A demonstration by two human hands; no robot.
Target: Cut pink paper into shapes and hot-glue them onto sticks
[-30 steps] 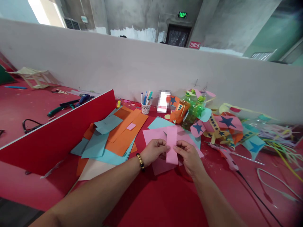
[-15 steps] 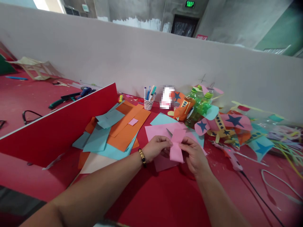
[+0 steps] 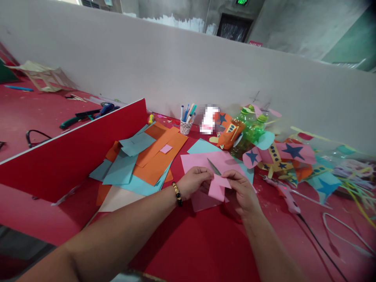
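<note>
"Pink, smooth and matt: what is that, just below the centre of the frame?"

"It's a folded pink paper strip [image 3: 216, 192]. Its upper edge flares into a flap, and its lower part hangs as a flat, squared fold."

"How is it held?"

"By both hands. The left hand [image 3: 192, 182] has a narrow grip, thumb and fingertips pinching its left edge; the right hand [image 3: 242, 192] pinches the opposite edge just as tightly. A bracelet of round, glossy black and gold beads [image 3: 177, 194] circles the left wrist."

"And that pointed sliver?"

"A tapering grey metal blade [image 3: 214, 166], just above the strip, over a large flat pink paper sheet [image 3: 192, 159]. What it joins is hidden."

"Left of that?"

"Overlapping rectangular orange paper sheets [image 3: 152, 170] and pale blue paper sheets [image 3: 120, 168], with a small pink paper rectangle [image 3: 166, 149] on the orange."

"Right of the hands?"

"A pink plastic glue gun [image 3: 284, 192] with a black cord, lying on the smooth red worktop [image 3: 190, 246]. Above it, towards the right edge, is a curved pink paper shape with dark blue stars [image 3: 293, 152], near ribbed, translucent green plastic bottles [image 3: 249, 131]."
</note>
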